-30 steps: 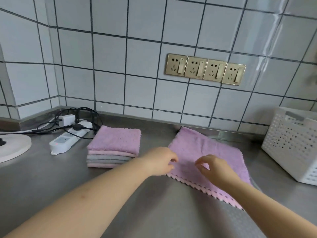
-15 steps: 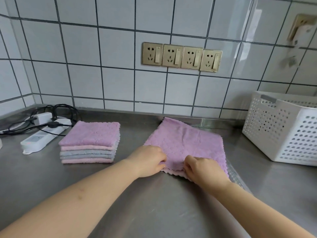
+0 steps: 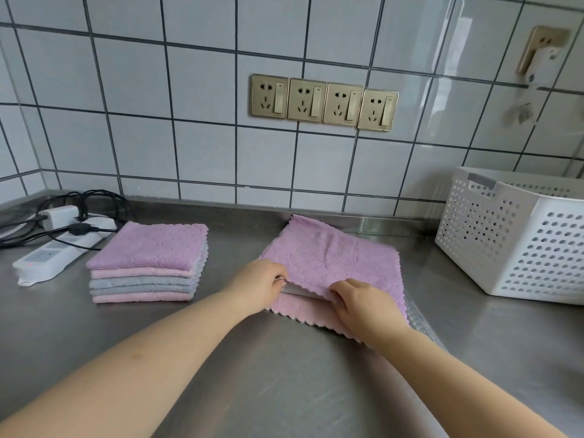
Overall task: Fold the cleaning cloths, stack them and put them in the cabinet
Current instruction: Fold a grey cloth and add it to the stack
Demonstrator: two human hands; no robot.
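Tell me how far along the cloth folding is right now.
Done: a stack of folded cloths sits on the counter near the power strip. In hand: the left hand and right hand both pinch the near edge of a purple cloth, lifting it mid-fold. Left: finish this fold, add it to the stack and put everything away; no cabinet is in view.

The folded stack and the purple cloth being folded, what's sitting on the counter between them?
Nothing: in the head view only bare steel counter separates the folded stack from the purple cloth.
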